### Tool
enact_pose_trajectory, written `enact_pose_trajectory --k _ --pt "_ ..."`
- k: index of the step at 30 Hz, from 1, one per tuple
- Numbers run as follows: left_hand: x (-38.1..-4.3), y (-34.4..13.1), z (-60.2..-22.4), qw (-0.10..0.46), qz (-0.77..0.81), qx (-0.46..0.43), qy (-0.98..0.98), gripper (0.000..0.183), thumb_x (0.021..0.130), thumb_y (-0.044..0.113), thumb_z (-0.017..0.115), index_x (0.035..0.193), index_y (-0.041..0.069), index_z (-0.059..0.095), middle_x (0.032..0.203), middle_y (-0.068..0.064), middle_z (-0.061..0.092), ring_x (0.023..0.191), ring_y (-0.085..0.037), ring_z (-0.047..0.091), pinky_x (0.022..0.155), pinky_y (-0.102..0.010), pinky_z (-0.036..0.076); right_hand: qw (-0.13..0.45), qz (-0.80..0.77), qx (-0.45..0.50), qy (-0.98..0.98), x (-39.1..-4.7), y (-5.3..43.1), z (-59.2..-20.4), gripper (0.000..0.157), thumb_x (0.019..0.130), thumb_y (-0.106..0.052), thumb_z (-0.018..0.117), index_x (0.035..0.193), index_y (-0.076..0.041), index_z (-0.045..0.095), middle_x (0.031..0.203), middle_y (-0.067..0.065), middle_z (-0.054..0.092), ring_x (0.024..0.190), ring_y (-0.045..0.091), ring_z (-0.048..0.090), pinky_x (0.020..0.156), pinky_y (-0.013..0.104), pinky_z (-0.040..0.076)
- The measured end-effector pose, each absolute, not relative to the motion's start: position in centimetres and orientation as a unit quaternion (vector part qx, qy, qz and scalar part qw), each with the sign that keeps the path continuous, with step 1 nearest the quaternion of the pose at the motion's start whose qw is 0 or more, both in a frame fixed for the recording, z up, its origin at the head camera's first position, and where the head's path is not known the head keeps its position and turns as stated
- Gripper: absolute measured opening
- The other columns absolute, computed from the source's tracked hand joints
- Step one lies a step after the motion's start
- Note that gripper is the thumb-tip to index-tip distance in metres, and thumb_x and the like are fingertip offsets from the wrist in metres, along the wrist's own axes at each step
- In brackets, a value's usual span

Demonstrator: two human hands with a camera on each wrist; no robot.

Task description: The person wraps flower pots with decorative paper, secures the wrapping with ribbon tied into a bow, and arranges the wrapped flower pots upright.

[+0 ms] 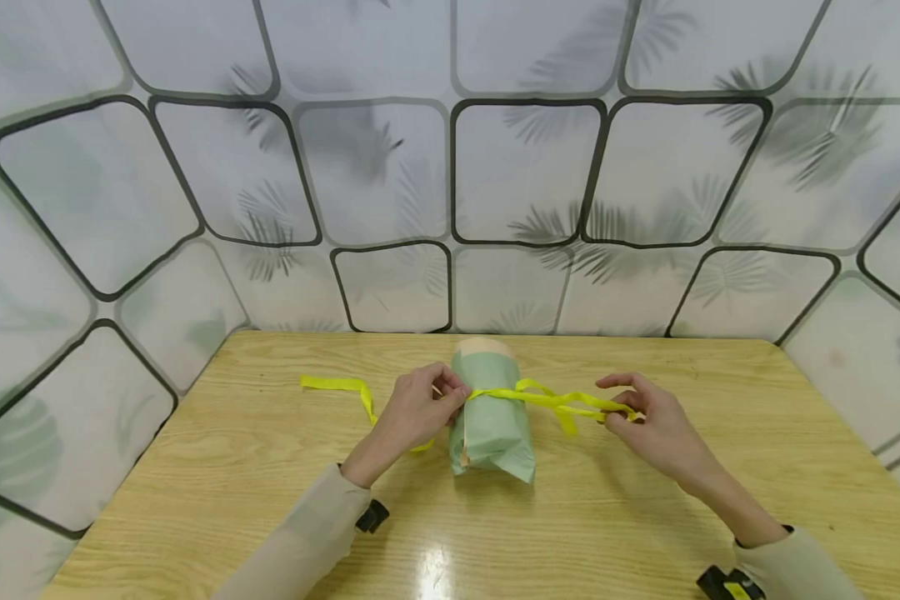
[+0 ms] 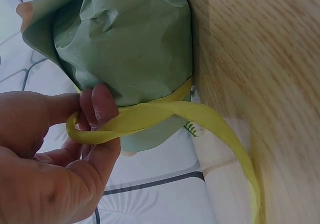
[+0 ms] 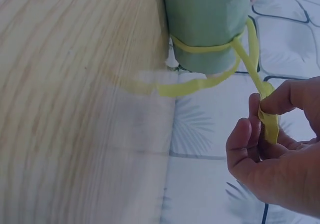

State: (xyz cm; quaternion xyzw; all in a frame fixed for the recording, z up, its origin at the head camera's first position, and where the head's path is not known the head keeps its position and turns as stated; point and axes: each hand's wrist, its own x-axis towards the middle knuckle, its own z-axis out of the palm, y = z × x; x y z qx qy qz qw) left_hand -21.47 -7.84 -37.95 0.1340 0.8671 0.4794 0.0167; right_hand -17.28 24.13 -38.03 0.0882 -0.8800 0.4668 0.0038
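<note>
A bundle wrapped in green paper [image 1: 495, 442] lies on the table, with a yellow ribbon [image 1: 498, 394] running round its middle. At its left side my left hand [image 1: 423, 407] pinches the ribbon close to the paper. The left wrist view shows a small ribbon loop [image 2: 75, 131] between those fingers, and a loose tail [image 2: 227, 134] hanging down to the table. Off to the right, my right hand [image 1: 648, 425] pinches a gathered stretch of ribbon [image 3: 270, 119], drawn out from the bundle. Another yellow length [image 3: 190, 87] curves from the bundle toward the table in the right wrist view.
The wooden table [image 1: 232, 467] carries the bundle near its middle. One ribbon end [image 1: 330, 383] lies on the wood left of the bundle. A patterned curtain [image 1: 525, 167] with dark rounded outlines and leaf prints stands behind the table and along both sides.
</note>
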Motion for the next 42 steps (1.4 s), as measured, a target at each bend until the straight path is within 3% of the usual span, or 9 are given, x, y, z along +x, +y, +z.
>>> enact_pose_trajectory --k 3,7,13,19,24,29,36,42 --pt "-21.5 -7.9 -38.0 0.018 0.479 0.133 0.868 0.010 0.100 0.017 0.067 0.094 0.009 0.069 0.083 -0.006 0.067 0.065 -0.013 0.067 0.059 -0.026 0.059 0.008 0.468 0.079 -0.880 -17.3 24.5 -37.9 0.038 0.099 -0.003 0.057 0.137 -0.004 0.051 0.104 0.019 0.070 0.066 0.012 0.053 0.052 0.027 0.044" --pt "-21.4 -7.9 -38.0 0.022 0.483 0.132 0.865 0.010 0.100 0.017 0.068 0.094 0.008 0.069 0.083 -0.006 0.067 0.065 -0.014 0.067 0.059 -0.026 0.059 0.013 0.470 0.066 -0.880 -17.2 24.8 -37.8 0.038 0.100 -0.004 0.054 0.139 -0.005 0.051 0.105 0.019 0.068 0.069 0.013 0.055 0.057 0.027 0.050" --pt "-21.4 -8.0 -38.1 0.022 0.483 0.131 0.866 0.010 0.100 0.016 0.068 0.094 0.008 0.068 0.084 -0.006 0.066 0.065 -0.012 0.066 0.059 -0.026 0.059 0.015 0.507 0.040 -0.861 -17.3 25.3 -37.7 0.036 0.102 -0.007 0.051 0.138 -0.005 0.051 0.093 0.000 0.065 0.076 0.014 0.058 0.067 0.029 0.055" --pt "-21.4 -8.0 -38.1 0.022 0.478 0.135 0.867 0.011 0.100 0.017 0.068 0.094 0.008 0.068 0.083 -0.006 0.066 0.066 -0.011 0.065 0.059 -0.025 0.059 0.015 0.648 0.010 -0.761 -17.7 26.1 -37.9 0.021 0.105 -0.009 0.051 0.122 -0.019 0.059 0.084 -0.012 0.064 0.079 0.009 0.060 0.070 0.024 0.056" --pt "-21.4 -8.0 -38.1 0.022 0.478 0.135 0.868 0.011 0.100 0.017 0.068 0.094 0.008 0.068 0.083 -0.006 0.066 0.066 -0.011 0.066 0.059 -0.026 0.059 0.015 0.746 0.021 -0.665 -17.9 26.7 -38.1 0.026 0.106 -0.004 0.046 0.113 -0.021 0.064 0.098 -0.006 0.059 0.081 0.010 0.060 0.073 0.024 0.057" --pt "-21.4 -7.9 -38.1 0.023 0.481 0.136 0.866 0.011 0.100 0.017 0.068 0.094 0.008 0.068 0.083 -0.006 0.066 0.066 -0.014 0.067 0.059 -0.026 0.059 -0.020 0.824 0.049 -0.565 -18.1 27.2 -38.2 0.037 0.101 0.008 0.034 0.114 -0.014 0.061 0.092 -0.003 0.059 0.084 0.014 0.064 0.082 0.028 0.060" --pt "-21.4 -7.9 -38.0 0.020 0.482 0.136 0.865 0.011 0.100 0.017 0.068 0.094 0.008 0.068 0.083 -0.006 0.066 0.065 -0.013 0.066 0.059 -0.026 0.059 -0.112 0.902 0.091 -0.407 -18.4 27.6 -38.1 0.032 0.106 0.006 0.026 0.112 -0.009 0.054 0.100 0.009 0.062 0.101 0.029 0.073 0.094 0.043 0.061" --pt "-21.5 -7.9 -38.0 0.018 0.480 0.139 0.866 0.011 0.100 0.017 0.068 0.094 0.008 0.068 0.084 -0.006 0.066 0.065 -0.013 0.067 0.059 -0.026 0.059 -0.126 0.916 0.064 -0.375 -18.4 27.7 -38.3 0.022 0.108 0.003 0.029 0.115 -0.007 0.047 0.108 0.012 0.054 0.103 0.032 0.071 0.096 0.044 0.060"
